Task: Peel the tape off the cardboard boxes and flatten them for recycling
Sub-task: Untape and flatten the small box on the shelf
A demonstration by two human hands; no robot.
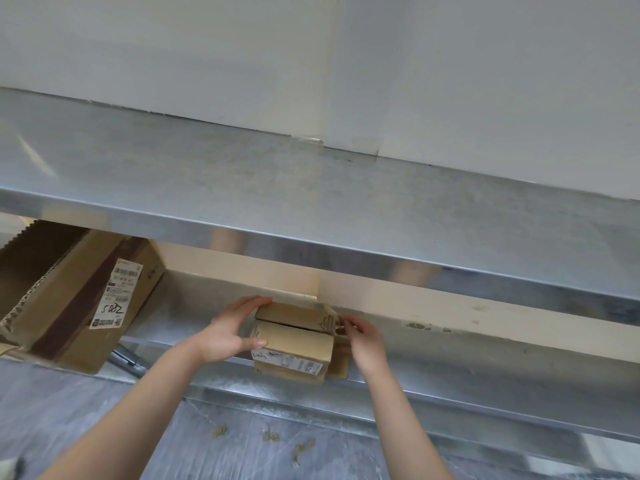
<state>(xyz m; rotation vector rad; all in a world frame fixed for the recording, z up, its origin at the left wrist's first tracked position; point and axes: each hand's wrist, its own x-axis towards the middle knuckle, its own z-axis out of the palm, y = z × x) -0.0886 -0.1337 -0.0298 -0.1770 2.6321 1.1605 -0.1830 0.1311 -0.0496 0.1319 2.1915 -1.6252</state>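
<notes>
The small box (292, 341) is sitting on the lower shelf (187, 317) at 6 o'clock. The left grip (230, 332) is clasping its 9 o'clock side, apparently steadying it, while the right grip (363, 341) is pinching the tape (331, 322) at 3 o'clock, evidently for peeling.

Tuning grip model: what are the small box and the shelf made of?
The small box: brown cardboard, matte; folded flaps, stuck-on label. The shelf: probably stainless or galvanised steel, dull sheen; faint reflections along its front edge.

head view, high, facing forward and down, close over a steel table (311, 202)
</notes>
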